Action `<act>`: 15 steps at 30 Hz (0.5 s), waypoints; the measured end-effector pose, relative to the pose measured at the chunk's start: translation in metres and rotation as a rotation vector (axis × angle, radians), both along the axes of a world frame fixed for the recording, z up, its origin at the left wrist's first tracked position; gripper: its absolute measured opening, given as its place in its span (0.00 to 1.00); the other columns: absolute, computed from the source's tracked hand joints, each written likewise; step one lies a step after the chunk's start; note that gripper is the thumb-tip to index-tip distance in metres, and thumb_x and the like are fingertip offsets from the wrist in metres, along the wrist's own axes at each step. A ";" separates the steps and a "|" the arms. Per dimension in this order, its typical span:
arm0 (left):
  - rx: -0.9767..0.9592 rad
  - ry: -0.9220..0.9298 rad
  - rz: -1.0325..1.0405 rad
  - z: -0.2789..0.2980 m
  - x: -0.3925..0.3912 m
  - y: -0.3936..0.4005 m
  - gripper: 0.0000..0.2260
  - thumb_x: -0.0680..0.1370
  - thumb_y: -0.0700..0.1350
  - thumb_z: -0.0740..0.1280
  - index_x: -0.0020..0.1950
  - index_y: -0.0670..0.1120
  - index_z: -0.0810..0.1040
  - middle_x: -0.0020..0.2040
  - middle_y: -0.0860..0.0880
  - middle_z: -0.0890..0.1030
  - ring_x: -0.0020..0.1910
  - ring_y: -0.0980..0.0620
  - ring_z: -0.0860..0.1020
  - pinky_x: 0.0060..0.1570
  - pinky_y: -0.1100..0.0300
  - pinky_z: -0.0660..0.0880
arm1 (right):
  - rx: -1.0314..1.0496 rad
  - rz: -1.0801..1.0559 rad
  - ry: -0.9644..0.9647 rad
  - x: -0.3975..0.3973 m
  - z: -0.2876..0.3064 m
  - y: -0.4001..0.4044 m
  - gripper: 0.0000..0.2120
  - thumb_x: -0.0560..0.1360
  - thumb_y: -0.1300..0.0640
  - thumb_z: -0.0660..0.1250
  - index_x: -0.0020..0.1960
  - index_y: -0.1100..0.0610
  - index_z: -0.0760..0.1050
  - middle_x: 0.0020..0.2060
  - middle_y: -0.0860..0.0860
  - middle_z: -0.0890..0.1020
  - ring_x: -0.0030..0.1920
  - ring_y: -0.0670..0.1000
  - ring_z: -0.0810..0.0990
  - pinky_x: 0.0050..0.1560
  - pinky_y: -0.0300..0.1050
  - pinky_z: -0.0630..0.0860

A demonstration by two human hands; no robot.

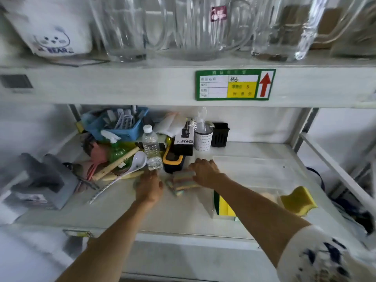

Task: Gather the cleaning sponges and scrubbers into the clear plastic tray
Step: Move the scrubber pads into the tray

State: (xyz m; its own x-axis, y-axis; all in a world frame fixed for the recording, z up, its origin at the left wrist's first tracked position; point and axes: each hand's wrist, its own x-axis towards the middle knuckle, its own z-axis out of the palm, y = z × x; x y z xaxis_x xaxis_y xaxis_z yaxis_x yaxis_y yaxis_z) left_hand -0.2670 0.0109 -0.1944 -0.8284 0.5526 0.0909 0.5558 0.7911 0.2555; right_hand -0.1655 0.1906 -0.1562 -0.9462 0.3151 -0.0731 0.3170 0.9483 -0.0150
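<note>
The striped pastel sponges [184,180] lie in a loose pile on the shelf [114,208], between the two hands and just left of the clear plastic tray [254,169]. They look soft and thin, banded in pink, yellow, green and blue, and slightly fanned, so they would likely slide apart if only the top one is pinched. The right hand [204,171] rests palm down on the pile's right end, fingers curled over it; whether it has a real grip yet I cannot tell. The left hand [149,187] lies flat beside the pile's left edge, fingers forward toward the water bottle [151,148], and holds nothing that shows. Best would be to squeeze the stack from both ends and carry it rightward in one low move, clear of the bottle and the yellow-and-black case [173,161]. A green-and-yellow sponge [222,204] already stands at the tray's near left corner, and a yellow sponge [298,200] sits at its near right edge.
</note>
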 end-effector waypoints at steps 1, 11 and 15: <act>-0.005 -0.019 0.022 -0.004 -0.006 -0.007 0.16 0.76 0.50 0.62 0.61 0.44 0.75 0.61 0.41 0.76 0.60 0.41 0.76 0.56 0.48 0.76 | -0.003 0.008 -0.037 -0.007 -0.005 -0.001 0.21 0.78 0.56 0.61 0.71 0.52 0.68 0.63 0.56 0.74 0.65 0.58 0.73 0.63 0.53 0.68; -0.173 -0.151 0.132 -0.025 -0.039 -0.021 0.25 0.79 0.51 0.60 0.73 0.42 0.61 0.72 0.39 0.63 0.70 0.38 0.66 0.62 0.45 0.71 | -0.044 -0.003 -0.217 -0.055 -0.026 -0.004 0.23 0.80 0.47 0.56 0.73 0.55 0.65 0.65 0.56 0.73 0.64 0.59 0.75 0.60 0.52 0.72; -0.156 -0.176 0.139 -0.034 -0.047 -0.017 0.25 0.79 0.50 0.60 0.73 0.42 0.60 0.69 0.38 0.67 0.68 0.37 0.68 0.62 0.44 0.71 | -0.115 0.021 -0.280 -0.064 -0.033 -0.003 0.41 0.68 0.23 0.51 0.73 0.45 0.63 0.66 0.54 0.73 0.64 0.58 0.74 0.58 0.52 0.70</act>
State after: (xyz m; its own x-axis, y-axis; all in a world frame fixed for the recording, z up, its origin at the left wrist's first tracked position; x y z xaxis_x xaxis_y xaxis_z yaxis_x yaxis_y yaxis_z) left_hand -0.3142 -0.0064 -0.2285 -0.8927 0.4289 -0.1384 0.3973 0.8940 0.2073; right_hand -0.2291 0.1875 -0.1889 -0.8903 0.2704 -0.3663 0.3043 0.9519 -0.0369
